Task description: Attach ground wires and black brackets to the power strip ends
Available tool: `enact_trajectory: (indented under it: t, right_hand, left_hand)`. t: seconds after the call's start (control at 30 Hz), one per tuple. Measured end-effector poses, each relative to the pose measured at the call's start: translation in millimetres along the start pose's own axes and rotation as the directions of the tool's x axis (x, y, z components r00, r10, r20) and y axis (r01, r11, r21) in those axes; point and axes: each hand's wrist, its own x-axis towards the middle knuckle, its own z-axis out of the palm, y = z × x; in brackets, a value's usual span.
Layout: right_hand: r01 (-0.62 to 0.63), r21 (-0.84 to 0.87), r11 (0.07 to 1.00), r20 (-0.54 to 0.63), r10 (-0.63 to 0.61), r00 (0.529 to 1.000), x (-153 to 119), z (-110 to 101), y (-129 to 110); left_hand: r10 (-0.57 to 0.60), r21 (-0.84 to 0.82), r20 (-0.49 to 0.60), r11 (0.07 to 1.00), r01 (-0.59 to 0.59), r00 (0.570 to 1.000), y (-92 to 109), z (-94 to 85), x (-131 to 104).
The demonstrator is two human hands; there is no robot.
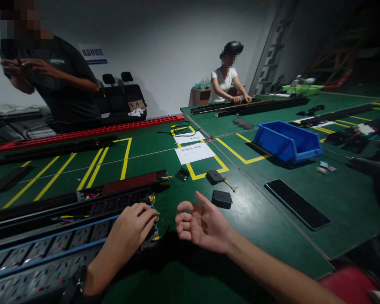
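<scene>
My left hand [133, 226] lies over the end of a black power strip [109, 207], fingers bent and close together. Its fingertips are by short yellow wires at the strip's end; what they grip, if anything, is hidden. To the right, my right hand [204, 221] is held above the table, palm showing, fingers loosely curled and apart, with nothing in it. Just beyond it lie a small black box [222, 198], another black box with yellow wires [214, 177] and a flat black part [182, 174]. Nearest me is a blue-edged strip with rows of sockets [61, 245].
A phone [297, 203] and a blue bin [288, 141] are on the green table's right side. White paper sheets [194, 153] and glasses [181, 128] lie farther back. One person [66, 80] stands at left; another person [224, 80] handles long black strips across the table.
</scene>
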Motion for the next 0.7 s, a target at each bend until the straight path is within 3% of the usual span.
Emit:
enact_trajectory:
  t: [0.4, 0.5, 0.7]
  right_hand:
    - [0.029, -0.02, 0.999, -0.044, -0.03, 0.999, -2.8, 4.7, -1.4]
    - [0.027, -0.028, 0.999, -0.047, -0.028, 0.999, -3.9, 5.4, -1.4]
    - [0.031, -0.032, 0.999, -0.009, -0.031, 0.999, -3.2, 5.3, 0.3]
  left_hand:
    - [0.013, -0.033, -0.005, 0.999, -0.013, 1.0, -2.4, -5.4, 3.3]
    - [0.036, -0.044, 0.042, 0.998, -0.034, 0.998, -3.7, -9.4, 4.5]
    - [0.081, 0.12, 0.11, 0.988, -0.094, 0.991, -7.8, -13.0, 6.4]
